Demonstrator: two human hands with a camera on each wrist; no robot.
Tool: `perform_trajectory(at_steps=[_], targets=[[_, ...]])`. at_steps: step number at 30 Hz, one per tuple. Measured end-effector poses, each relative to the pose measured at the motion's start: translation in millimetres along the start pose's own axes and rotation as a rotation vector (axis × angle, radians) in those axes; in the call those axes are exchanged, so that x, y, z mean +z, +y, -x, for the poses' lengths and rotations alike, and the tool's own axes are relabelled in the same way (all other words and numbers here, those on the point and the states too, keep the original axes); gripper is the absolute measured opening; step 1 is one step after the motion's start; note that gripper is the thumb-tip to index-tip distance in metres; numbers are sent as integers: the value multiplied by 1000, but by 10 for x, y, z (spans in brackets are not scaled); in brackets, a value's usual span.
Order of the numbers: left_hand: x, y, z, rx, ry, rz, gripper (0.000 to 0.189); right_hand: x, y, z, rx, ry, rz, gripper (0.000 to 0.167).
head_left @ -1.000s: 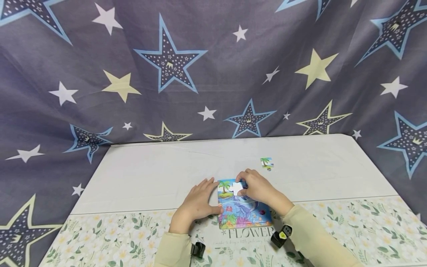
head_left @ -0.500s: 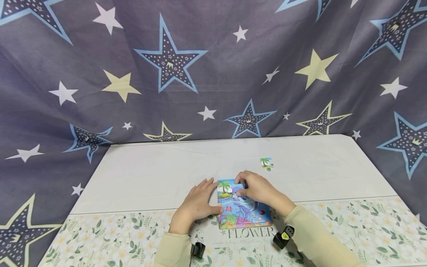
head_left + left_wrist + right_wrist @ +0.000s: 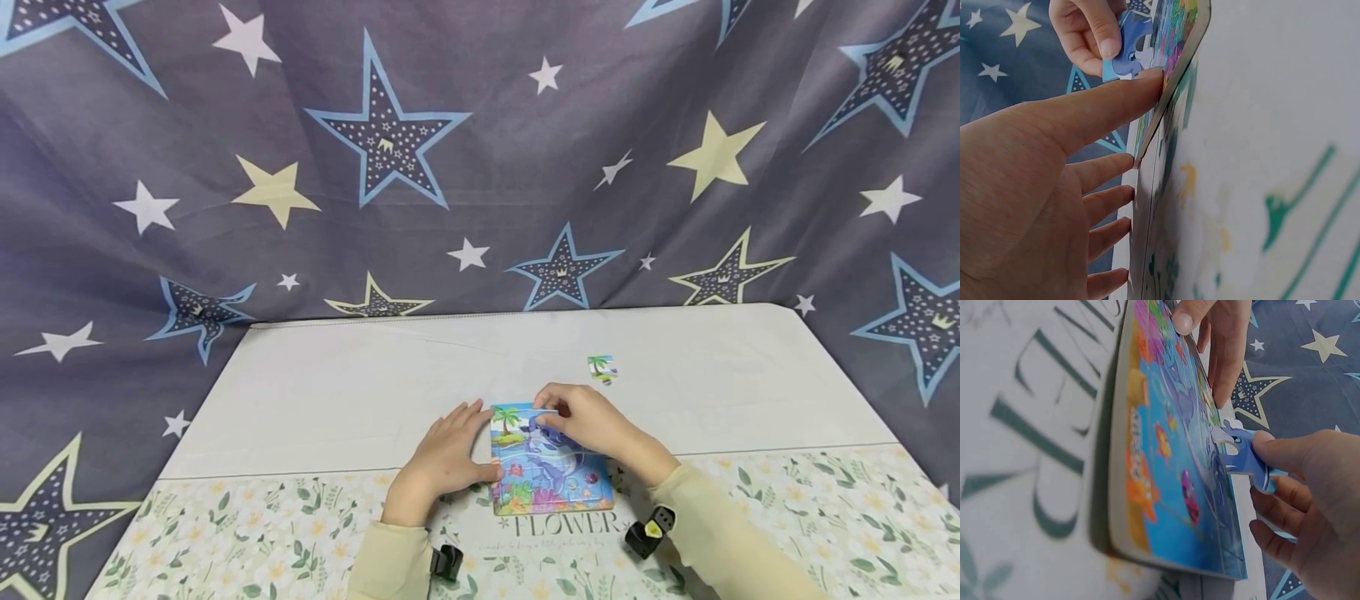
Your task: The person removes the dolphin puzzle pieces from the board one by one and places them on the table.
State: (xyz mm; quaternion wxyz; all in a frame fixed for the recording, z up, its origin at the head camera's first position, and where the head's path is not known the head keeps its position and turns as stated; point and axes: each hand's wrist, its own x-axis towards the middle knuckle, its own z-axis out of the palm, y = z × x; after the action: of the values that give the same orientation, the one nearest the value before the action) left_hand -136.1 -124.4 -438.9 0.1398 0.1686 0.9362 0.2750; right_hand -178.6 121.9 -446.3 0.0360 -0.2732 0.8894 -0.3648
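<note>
- My right hand (image 3: 589,419) is pinching the dolphin piece (image 3: 1248,457), tilted over the puzzle board (image 3: 551,505).
- My left hand (image 3: 446,454) is resting wide, thumb touching the board's left side.
- I'm judging the piece light and stiff, best pinched by its outer edge.
- The board is lying on the tabletop's (image 3: 337,392) front half, room stretching toward both side edges; a palm-tree piece (image 3: 602,367) is lying nearer the back edge.

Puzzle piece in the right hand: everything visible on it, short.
The puzzle piece is flat and card-like, with a notched edge and a blue-purple, dolphin-like head showing an eye. The right hand pinches it, tilted, above the far part of the puzzle board. Contact with the board is unclear.
</note>
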Motion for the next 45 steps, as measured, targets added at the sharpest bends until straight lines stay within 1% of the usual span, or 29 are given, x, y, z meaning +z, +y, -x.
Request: perform_trajectory(at_steps=[5,12,14,21,31,40,45], targets=[[-11,11,5,5,-2,-1,83,-64,32,30,-19,3,2,12],[0,-6,15,8,4,4,84,-164,85,72,10,24,-10,10],[-18,14,29,8,1,10,84,-191,113,88,10,30,-5,9],[-13,0,31,14,-4,13,83,-285,197,152,30,47,14,10],[-6,-10,27,13,-4,3,84,-447,359,239,19,91,2,9],[-7,-16,19,14,-3,1,83,-581,512,283,56,111,-10,13],[3,-24,7,12,-4,0,83,-661,608,308,71,122,15,13]])
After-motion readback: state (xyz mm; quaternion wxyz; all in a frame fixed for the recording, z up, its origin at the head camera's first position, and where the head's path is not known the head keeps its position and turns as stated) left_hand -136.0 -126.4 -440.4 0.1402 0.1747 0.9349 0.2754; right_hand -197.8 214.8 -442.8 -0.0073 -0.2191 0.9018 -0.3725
